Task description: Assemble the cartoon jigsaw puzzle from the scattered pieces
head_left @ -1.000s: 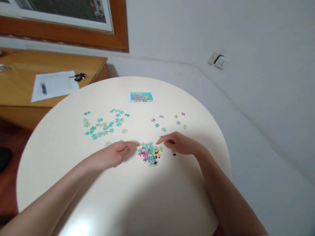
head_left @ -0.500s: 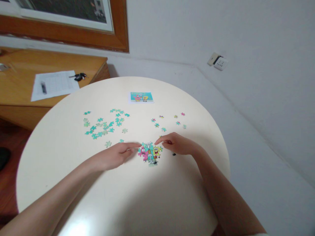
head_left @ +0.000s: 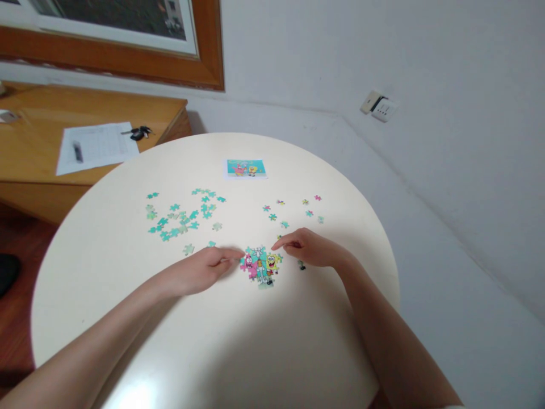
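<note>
A partly joined jigsaw puzzle with pink, white and yellow cartoon figures lies flat between my hands. From the left, my left hand reaches in, its index finger stretched to the puzzle's upper left edge and the thumb apart below. My right hand points with its index finger beside the upper right edge, the other fingers curled; I see nothing held in either hand. A loose dark-marked puzzle piece lies just below the right hand. Another piece lies above the left hand.
Many teal and pale green pieces are scattered at the left of the round white table. Several coloured pieces lie at the right. A picture card lies at the back. Keys and paper rest on a wooden cabinet.
The view has shifted slightly. My right index fingertip has moved a little to the right, away from the puzzle's top edge. My left hand stays about where it was.
</note>
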{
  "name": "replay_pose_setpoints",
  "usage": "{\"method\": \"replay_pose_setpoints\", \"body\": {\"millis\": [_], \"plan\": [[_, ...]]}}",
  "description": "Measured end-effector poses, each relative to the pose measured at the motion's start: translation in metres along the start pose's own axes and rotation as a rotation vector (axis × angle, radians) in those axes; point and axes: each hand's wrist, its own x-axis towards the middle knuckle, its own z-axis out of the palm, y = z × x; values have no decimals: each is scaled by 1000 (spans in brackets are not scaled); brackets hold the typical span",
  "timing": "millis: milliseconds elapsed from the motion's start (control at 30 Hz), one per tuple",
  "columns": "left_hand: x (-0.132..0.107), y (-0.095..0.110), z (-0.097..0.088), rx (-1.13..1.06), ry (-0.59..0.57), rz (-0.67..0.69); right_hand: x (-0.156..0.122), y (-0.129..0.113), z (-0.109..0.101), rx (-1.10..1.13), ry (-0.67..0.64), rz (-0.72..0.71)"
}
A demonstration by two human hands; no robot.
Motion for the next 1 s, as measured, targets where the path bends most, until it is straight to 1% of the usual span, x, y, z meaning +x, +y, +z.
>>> {"method": "replay_pose_setpoints", "body": {"millis": [233,700,833,1000], "plan": [[0,2,0,9,16,-5,-1,-2,0,5,-7,9],[1,1,0,2,3,5,-1,-4,-1,11,-18,29],[0,4,-1,-6,-1,-3,-1,-1,-2,22,-15,21],[1,6,-1,-13,0,0,-1,8,-3,25,0,46]]}}
